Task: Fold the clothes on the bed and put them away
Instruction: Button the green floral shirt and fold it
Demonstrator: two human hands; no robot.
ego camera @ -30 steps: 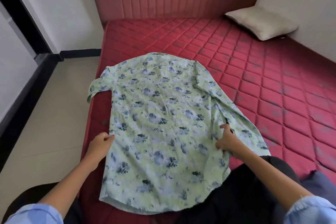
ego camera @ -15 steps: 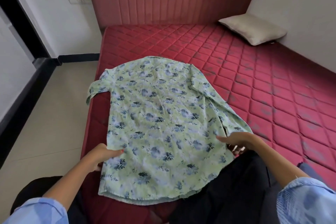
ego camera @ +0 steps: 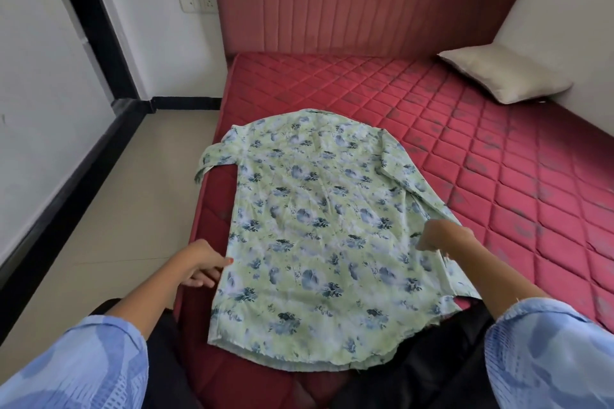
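A pale green shirt with blue flowers lies spread flat, back up, on the near left part of the red quilted mattress. Its collar points toward the headboard and its hem toward me. My left hand pinches the shirt's left side edge at about mid-height. My right hand grips the right side, where the long sleeve lies folded along the body. The left sleeve hangs over the mattress edge.
A beige pillow lies at the far right corner against the wall. The padded red headboard stands behind. Tiled floor runs along the bed's left side. A dark garment lies by my right arm.
The view has tilted up and shows more of the headboard. My hands stay at the shirt's two side edges; the right hand has shifted slightly up the right side.
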